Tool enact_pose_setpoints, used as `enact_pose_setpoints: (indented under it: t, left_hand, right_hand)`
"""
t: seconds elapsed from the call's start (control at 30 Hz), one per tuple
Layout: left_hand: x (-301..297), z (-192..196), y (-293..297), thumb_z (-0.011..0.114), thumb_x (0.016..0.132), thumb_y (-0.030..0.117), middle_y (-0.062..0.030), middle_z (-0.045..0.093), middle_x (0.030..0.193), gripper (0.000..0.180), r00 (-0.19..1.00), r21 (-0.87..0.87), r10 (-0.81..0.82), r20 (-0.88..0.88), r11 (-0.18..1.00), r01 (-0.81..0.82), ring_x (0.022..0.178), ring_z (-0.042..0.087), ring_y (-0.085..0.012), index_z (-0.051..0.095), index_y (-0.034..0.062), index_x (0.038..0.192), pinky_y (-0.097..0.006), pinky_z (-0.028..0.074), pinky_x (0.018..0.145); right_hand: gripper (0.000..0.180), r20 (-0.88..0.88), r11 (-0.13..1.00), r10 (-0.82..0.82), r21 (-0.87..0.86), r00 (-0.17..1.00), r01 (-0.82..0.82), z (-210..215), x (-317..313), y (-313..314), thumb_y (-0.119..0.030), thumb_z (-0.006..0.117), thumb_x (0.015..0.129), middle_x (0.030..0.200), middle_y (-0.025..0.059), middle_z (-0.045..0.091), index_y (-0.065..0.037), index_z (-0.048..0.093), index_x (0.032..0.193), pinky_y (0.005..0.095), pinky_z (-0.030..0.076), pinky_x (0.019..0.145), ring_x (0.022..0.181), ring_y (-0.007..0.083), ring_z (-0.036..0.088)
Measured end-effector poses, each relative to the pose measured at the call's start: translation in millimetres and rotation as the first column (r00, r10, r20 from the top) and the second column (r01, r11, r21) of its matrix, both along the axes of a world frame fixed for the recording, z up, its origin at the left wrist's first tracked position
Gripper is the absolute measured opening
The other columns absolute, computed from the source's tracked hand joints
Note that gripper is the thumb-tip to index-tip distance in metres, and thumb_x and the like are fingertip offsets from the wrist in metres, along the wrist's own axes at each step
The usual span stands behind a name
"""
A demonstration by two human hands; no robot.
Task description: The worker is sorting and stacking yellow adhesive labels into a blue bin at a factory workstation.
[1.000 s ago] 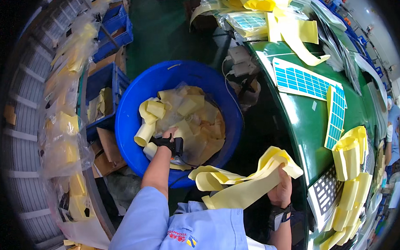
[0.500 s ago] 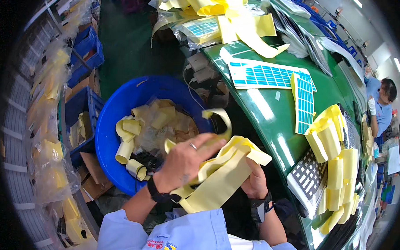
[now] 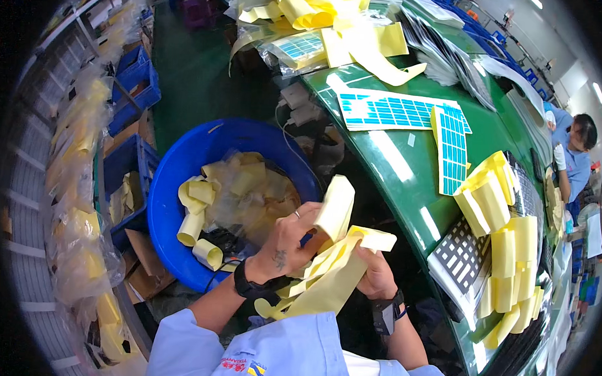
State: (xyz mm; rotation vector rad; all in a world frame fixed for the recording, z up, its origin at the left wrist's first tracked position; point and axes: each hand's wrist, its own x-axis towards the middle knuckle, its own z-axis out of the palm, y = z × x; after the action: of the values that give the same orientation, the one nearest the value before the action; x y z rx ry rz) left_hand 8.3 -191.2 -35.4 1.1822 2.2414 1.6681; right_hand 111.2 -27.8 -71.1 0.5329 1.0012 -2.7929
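My right hand (image 3: 377,275) grips a loose bundle of pale yellow paper strips (image 3: 334,282), folded over one another in front of my shirt. Closed on one yellow paper strip (image 3: 336,204), my left hand (image 3: 285,247) is just left of the bundle; that strip stands up in a bend above the fingers. Whether it is fully apart from the bundle is hidden. Beyond my left hand sits a round blue tub (image 3: 162,206) with curled yellow strips (image 3: 192,225) and crumpled clear plastic (image 3: 245,179) inside.
The green table (image 3: 381,184) at right carries blue-and-white printed sheets (image 3: 396,112), a black-and-white patterned sheet (image 3: 461,260) and folded yellow strips (image 3: 516,252). More yellow strips (image 3: 307,9) heap at its far end. Blue crates (image 3: 136,76) stand at left. A co-worker (image 3: 567,147) is at far right.
My left hand has moved slightly right and closer to the bundle. The strip it holds, earlier curling over the tub's edge, now stands upright above the bundle. My right hand keeps its grip.
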Motion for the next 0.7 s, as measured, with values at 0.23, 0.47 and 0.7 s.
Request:
enact_pose_setpoints:
  t: [0.23,0.47,0.7]
  left_hand:
    - [-26,9,-2,0.067,0.069,0.008,-0.0103,0.046,0.119,0.059,0.889,0.187,-0.271,0.369,0.959,0.214,0.104,0.048,-0.0174,0.040,0.0005,0.120,-0.030,0.038,0.088]
    - [-47,-15,-15,0.059,0.075,0.005,0.0003,0.056,0.076,0.014,0.914,0.161,-0.014,0.405,0.985,-0.056,0.074,0.055,-0.0103,0.053,0.0041,0.088,-0.026,0.044,0.065]
    - [-36,-6,-17,0.054,0.071,0.002,-0.0120,0.058,0.075,0.017,0.943,-0.130,0.271,-0.193,0.946,-0.298,0.071,0.057,-0.0324,0.053,0.0073,0.087,-0.038,0.043,0.060]
  right_hand:
    - [0.035,-0.056,0.986,0.166,0.033,0.985,-0.164,-5,3,5,-0.013,0.055,0.082,0.110,0.0100,0.055,-0.004,0.046,0.115,0.0358,0.044,0.086,0.096,0.0220,0.056]
    - [0.032,0.006,0.997,0.073,0.023,0.997,-0.073,3,-3,-3,-0.013,0.052,0.084,0.113,0.0101,0.053,-0.003,0.047,0.114,0.0347,0.043,0.086,0.101,0.0208,0.053]
    - [0.035,-0.016,0.982,-0.083,0.169,0.996,0.084,6,-6,-4,-0.017,0.050,0.087,0.113,0.0080,0.052,-0.003,0.043,0.118,0.0326,0.042,0.085,0.101,0.0193,0.052]
